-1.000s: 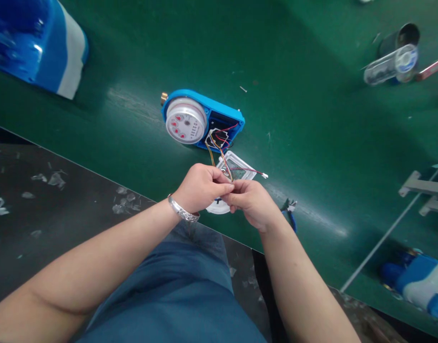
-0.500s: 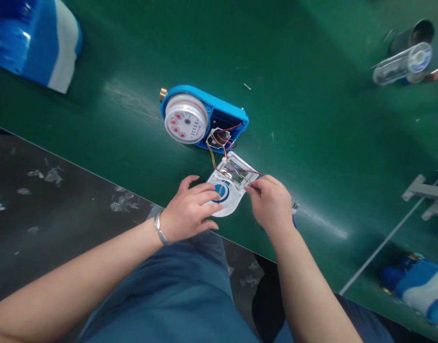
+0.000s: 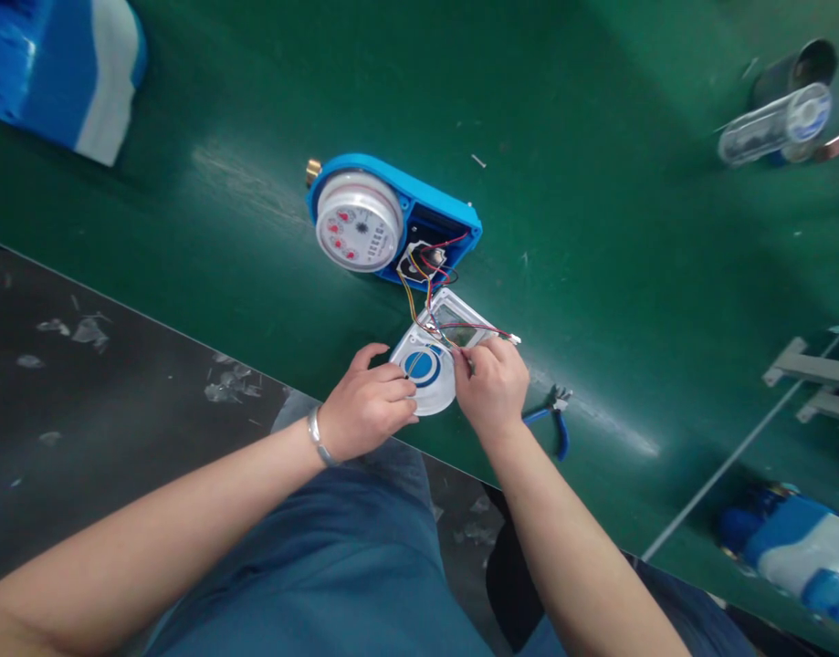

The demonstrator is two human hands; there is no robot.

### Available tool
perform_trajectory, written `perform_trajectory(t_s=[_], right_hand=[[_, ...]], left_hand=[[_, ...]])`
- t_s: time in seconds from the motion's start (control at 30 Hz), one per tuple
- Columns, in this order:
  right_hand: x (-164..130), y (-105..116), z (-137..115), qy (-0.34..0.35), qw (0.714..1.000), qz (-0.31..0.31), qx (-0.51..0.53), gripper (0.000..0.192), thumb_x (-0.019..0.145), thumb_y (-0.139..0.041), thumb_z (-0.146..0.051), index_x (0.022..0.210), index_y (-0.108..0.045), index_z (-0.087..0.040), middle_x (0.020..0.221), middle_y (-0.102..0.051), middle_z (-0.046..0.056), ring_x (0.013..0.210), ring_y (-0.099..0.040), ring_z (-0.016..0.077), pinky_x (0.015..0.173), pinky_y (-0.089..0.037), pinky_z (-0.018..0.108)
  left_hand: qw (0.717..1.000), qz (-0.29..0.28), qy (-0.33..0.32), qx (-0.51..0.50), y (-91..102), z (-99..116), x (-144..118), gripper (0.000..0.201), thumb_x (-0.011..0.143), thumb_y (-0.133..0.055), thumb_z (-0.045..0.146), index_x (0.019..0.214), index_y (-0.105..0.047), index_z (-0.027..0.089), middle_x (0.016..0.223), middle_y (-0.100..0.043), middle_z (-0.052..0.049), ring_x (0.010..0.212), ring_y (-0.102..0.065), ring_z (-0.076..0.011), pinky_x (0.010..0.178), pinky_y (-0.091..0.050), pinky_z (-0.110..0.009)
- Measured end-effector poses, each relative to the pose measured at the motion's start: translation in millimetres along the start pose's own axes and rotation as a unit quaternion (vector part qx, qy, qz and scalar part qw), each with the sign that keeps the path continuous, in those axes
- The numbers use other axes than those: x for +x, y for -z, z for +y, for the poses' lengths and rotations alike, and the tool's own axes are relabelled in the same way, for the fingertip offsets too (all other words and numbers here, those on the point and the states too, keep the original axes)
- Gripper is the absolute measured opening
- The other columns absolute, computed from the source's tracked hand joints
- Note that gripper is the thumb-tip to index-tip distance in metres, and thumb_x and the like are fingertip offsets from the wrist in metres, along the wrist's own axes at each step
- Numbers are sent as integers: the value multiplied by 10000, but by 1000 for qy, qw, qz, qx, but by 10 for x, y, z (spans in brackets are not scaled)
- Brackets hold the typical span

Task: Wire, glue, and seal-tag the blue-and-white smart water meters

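A blue water meter (image 3: 453,205) with a round dial (image 3: 360,228) lies on the bench, its square compartment open. Thin coloured wires (image 3: 409,294) run from that compartment to a white plastic cover (image 3: 436,399), which has a window and a blue round part. My left hand (image 3: 371,406) grips the cover's near left edge, fingers curled over it and thumb apart. Over the cover's right side, my right hand (image 3: 493,379) pinches wires between thumb and fingertips. A red-and-black wire pair ends in a small white connector (image 3: 513,338) just beyond that hand.
Blue-handled cutters (image 3: 560,420) lie right of my right hand. A blue-and-white package (image 3: 83,82) is at upper left, another (image 3: 802,547) at lower right. A clear tube (image 3: 768,128) and a dark cup (image 3: 812,64) are at upper right. One screw (image 3: 478,161) lies beyond the meter.
My right hand has moved left and inward over the cover, uncovering the white connector and the cutters. The left hand's fingers have drawn back toward the cover's edge and curled.
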State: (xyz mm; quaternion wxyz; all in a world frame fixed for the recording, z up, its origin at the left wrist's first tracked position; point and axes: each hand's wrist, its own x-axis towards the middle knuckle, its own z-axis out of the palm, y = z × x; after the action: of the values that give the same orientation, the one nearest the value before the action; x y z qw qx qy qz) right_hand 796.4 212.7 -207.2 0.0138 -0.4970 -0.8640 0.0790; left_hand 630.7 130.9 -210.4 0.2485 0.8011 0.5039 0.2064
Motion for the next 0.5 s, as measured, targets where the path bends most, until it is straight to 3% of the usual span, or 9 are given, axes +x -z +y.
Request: perform_trajectory(t_s=[0.1, 0.23, 0.33, 0.5], right_hand=[[18, 25, 20, 4, 1000, -21, 1, 296, 829, -436, -276, 614, -605, -163, 638, -553, 55, 674, -488, 162, 629, -356, 267], [129, 171, 48, 66, 989, -131, 6, 244, 808, -463, -226, 645, -628, -153, 702, -599, 60, 688, -520, 151, 619, -356, 253], [227, 270, 36, 86, 977, -189, -45, 227, 795, -449, -195, 671, -633, -150, 718, -606, 70, 664, -538, 159, 541, -314, 259], [293, 310, 1, 122, 963, -220, -92, 230, 781, -419, -152, 694, -631, -130, 683, -591, 88, 634, -552, 170, 482, -242, 262]], left_hand=[[1000, 2, -2, 1, -1, 1, 8, 188, 806, -501, 309, 684, -592, 199, 740, -641, 33, 763, -529, -120, 939, -248, -443], [1000, 2, -6, 3, 0, 3, 12, 202, 805, -501, 310, 658, -582, 197, 705, -628, 37, 733, -516, -118, 931, -249, -444], [1000, 3, -7, 3, -5, 5, 8, 192, 803, -505, 304, 664, -583, 198, 705, -625, 37, 730, -511, -119, 928, -251, -446], [1000, -3, -11, 0, -5, 0, 2, 189, 799, -507, 293, 657, -579, 190, 698, -621, 30, 734, -507, -122, 928, -254, -450]])
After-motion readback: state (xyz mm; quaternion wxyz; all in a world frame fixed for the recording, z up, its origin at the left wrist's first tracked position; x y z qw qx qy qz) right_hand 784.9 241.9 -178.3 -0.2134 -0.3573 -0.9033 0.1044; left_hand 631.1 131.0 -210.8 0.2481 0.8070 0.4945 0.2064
